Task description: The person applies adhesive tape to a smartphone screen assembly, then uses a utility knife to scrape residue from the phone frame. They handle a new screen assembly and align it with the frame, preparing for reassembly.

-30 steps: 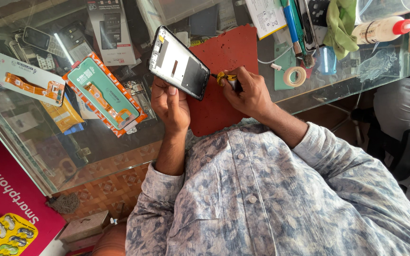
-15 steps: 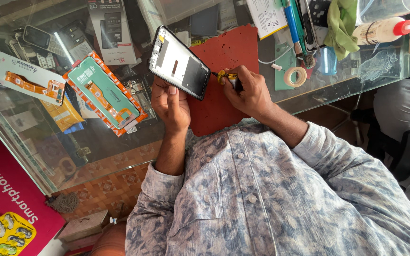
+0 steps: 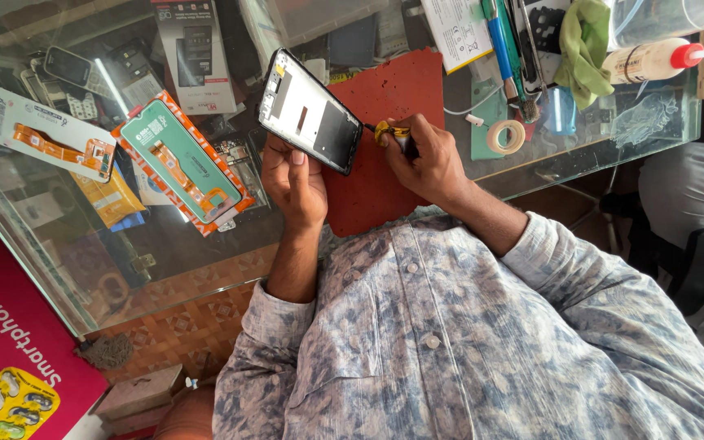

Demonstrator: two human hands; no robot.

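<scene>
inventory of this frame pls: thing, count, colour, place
opened phone: 1, black, held above the mat
small tool: 1, yellow and black, tip at the phone's edge
mat: 1, red, on the glass counter
packaged parts: 2, orange-trimmed, counter left
tape roll: 1, pale, right of the mat
cloth: 1, green, top right
squeeze bottle: 1, white with red cap, top right
left hand: holds the phone
right hand: grips the tool

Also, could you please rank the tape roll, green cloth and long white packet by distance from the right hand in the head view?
1. Tape roll, just beside the right hand.
2. Green cloth, farther along that side.
3. Long white packet, far across, beyond the left hand.
</scene>
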